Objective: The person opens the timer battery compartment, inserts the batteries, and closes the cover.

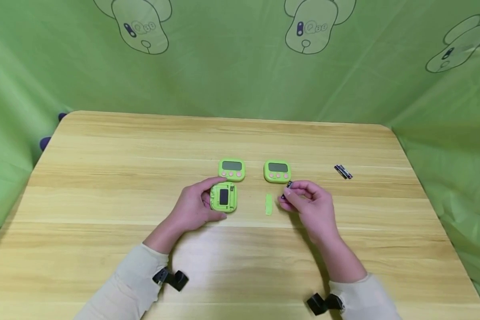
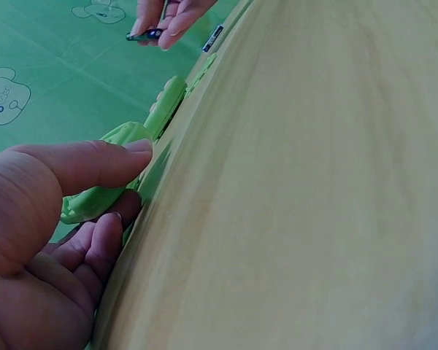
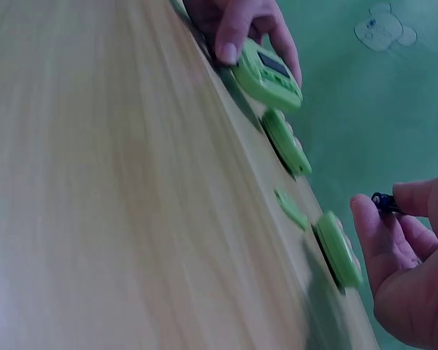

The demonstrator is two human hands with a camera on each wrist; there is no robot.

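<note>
My left hand grips a green digital timer by its edges, back side up, with the battery slot uncovered along its right side. Between the thumb and fingers of my right hand is a small dark battery, held above the table; the right wrist view shows one end of the battery. A narrow green battery cover lies on the table between the hands. Just beyond the hands, two more green timers, one on the left and one on the right, lie screen up.
Two dark batteries lie side by side on the wooden table, to the right of the timers. A green curtain with cartoon prints hangs behind the table and along its sides.
</note>
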